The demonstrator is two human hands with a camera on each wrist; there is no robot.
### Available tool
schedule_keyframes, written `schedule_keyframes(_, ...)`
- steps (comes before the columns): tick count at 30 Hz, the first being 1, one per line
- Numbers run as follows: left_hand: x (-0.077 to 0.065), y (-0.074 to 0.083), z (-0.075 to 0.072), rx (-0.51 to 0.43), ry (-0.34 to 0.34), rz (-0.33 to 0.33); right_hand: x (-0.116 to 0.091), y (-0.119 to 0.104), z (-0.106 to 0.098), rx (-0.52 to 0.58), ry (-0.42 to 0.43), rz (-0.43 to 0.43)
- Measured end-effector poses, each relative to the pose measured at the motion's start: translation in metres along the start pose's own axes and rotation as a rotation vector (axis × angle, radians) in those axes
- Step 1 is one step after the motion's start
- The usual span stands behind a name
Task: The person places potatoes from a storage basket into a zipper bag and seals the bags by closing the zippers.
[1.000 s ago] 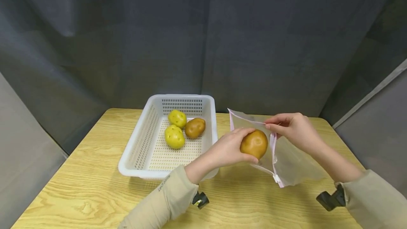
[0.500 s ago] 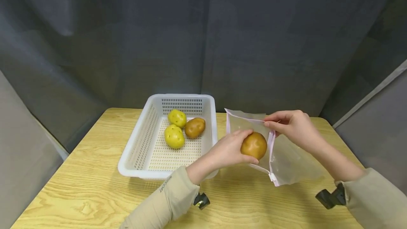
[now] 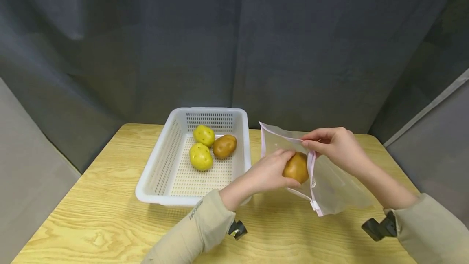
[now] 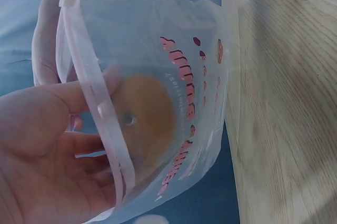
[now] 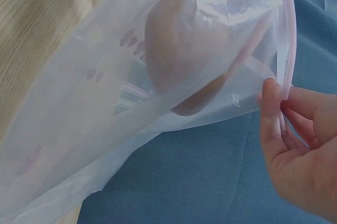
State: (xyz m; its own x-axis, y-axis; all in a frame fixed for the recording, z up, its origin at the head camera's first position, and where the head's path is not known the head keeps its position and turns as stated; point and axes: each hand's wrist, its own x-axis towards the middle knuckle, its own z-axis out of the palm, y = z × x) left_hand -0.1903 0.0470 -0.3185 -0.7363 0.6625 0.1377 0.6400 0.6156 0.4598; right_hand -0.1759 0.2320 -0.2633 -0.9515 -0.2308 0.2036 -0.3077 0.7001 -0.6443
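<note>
My left hand [image 3: 269, 173] grips a brown potato [image 3: 296, 167] at the mouth of a clear zip bag [image 3: 337, 190] with a pinkish zip edge. In the left wrist view the potato [image 4: 145, 119] shows through the bag's printed film, and the fingers reach past the zip strip [image 4: 100, 98]. My right hand [image 3: 335, 148] pinches the upper rim of the bag between thumb and fingers; the right wrist view shows that hand [image 5: 303, 140] on the rim, with the potato [image 5: 181, 45] behind cloudy plastic. A white slider [image 3: 315, 205] sits at the low end of the zip.
Left of the hands stands a white perforated basket [image 3: 152, 174] on the wooden table [image 3: 91, 223]. Inside it lie two yellow potatoes [image 3: 200, 157] and one brown potato [image 3: 224, 146]. A dark curtain [image 3: 234, 52] hangs behind the table.
My left hand has moved slightly right, carrying the potato deeper into the bag's mouth. The bag's rim has shifted a little left, still in my right hand's pinch.
</note>
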Motion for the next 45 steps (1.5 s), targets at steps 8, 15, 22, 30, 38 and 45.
schedule_keyframes(8, 0.003, -0.003, 0.004, 0.035, -0.020, -0.024, -0.002, -0.002, -0.004, 0.018, 0.028, -0.021)
schedule_keyframes(15, 0.004, -0.004, 0.007, 0.083, -0.008, -0.053, -0.004, -0.001, -0.011, 0.001, 0.056, 0.012)
schedule_keyframes(22, 0.006, -0.003, 0.010, 0.096, -0.042, -0.040, -0.006, 0.002, -0.008, 0.017, 0.022, 0.007)
schedule_keyframes(30, 0.007, -0.002, 0.013, 0.134, -0.073, -0.045, -0.007, -0.004, -0.009, -0.008, 0.026, 0.013)
schedule_keyframes(38, 0.006, 0.000, 0.013, 0.117, -0.040, -0.017, -0.008, -0.003, -0.005, -0.004, 0.009, 0.046)
schedule_keyframes(45, 0.006, 0.001, 0.017, 0.150, -0.037, -0.003, -0.009, -0.006, -0.004, 0.019, 0.014, 0.025)
